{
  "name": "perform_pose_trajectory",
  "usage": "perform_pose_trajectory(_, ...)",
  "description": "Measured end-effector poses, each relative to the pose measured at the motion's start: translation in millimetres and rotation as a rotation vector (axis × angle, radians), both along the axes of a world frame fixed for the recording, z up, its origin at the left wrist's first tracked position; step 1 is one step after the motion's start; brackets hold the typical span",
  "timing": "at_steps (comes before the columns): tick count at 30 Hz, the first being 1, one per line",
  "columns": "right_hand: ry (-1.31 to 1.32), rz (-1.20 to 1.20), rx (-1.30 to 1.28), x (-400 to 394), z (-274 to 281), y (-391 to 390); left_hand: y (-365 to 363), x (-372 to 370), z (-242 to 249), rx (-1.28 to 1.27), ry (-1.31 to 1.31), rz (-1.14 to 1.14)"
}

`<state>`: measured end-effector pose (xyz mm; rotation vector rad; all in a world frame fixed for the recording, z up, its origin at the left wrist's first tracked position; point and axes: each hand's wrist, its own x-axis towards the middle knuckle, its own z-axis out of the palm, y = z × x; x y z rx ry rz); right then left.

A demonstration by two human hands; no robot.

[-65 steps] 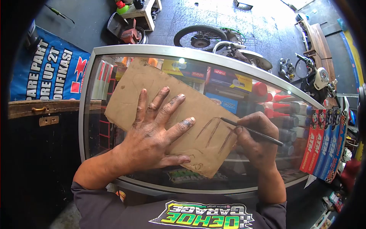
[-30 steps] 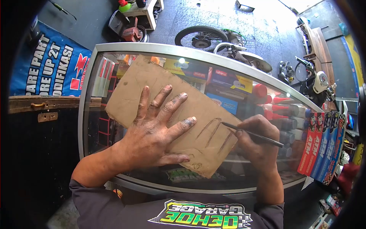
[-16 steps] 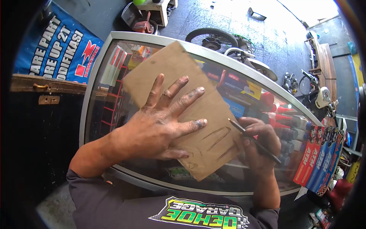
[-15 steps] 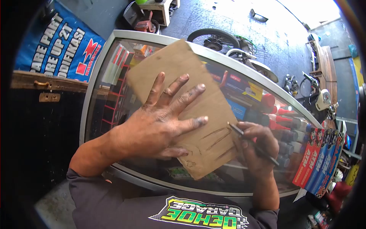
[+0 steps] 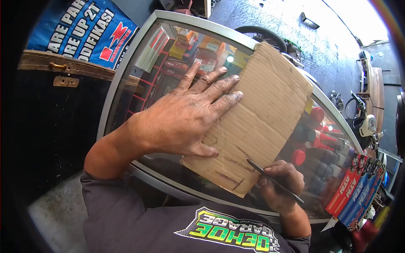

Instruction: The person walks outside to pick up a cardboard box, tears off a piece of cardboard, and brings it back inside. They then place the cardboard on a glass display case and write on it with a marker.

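A sheet of brown cardboard (image 5: 274, 92) lies slanted on the glass top of a display case. My left hand (image 5: 190, 107) rests flat across its left edge, fingers spread, the fingertips reaching over the glass. In my right hand (image 5: 282, 181), at the lower right corner of the sheet, a dark pencil (image 5: 274, 182) is pinched between thumb and fingers. Its tip points at several dark drawn lines (image 5: 230, 175) near the cardboard's lower edge. Another faint drawn outline shows beside my left thumb, partly covered by the hand.
The metal-framed display case (image 5: 126, 59) holds small boxes (image 5: 211, 48) and red-capped bottles (image 5: 298, 157). Stickers or banners (image 5: 354, 189) hang at its right corner. Beyond stand a motorcycle wheel (image 5: 261, 36) and a wooden bench (image 5: 373, 88). A blue banner (image 5: 84, 31) is at the left.
The cardboard has turned clockwise, its far end swinging right. My left hand now lies at its left edge rather than across its middle. The pencil tip has moved down and left; the view has shifted.
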<state>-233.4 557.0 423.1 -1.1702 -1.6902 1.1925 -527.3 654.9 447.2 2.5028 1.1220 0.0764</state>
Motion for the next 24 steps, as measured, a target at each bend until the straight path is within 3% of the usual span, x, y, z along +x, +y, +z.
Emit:
perform_pose_trajectory(4, -0.042, -0.028, 0.082, -2, -3, 3, 0, 0, -1, -0.018, 0.009, 0.011)
perform_pose_trajectory(6, -0.023, 0.081, 0.026, 0, 1, 5, -1, 0, 0, -0.014, 0.014, 0.009)
perform_pose_trajectory(12, -0.067, 0.113, 0.008, -2, 9, 6, -1, 0, 0, -0.008, 0.026, 0.01)
perform_pose_trajectory(16, -0.055, -0.026, 0.058, -3, 1, 4, -1, 1, 2, -0.018, 0.029, 0.014)
perform_pose_trajectory(19, -0.064, 0.116, 0.026, -1, 7, 7, 0, 0, 1, -0.014, 0.037, 0.007)
perform_pose_trajectory(24, -0.063, 0.064, 0.045, -2, 8, 8, 0, 1, 0, -0.019, 0.04, 0.009)
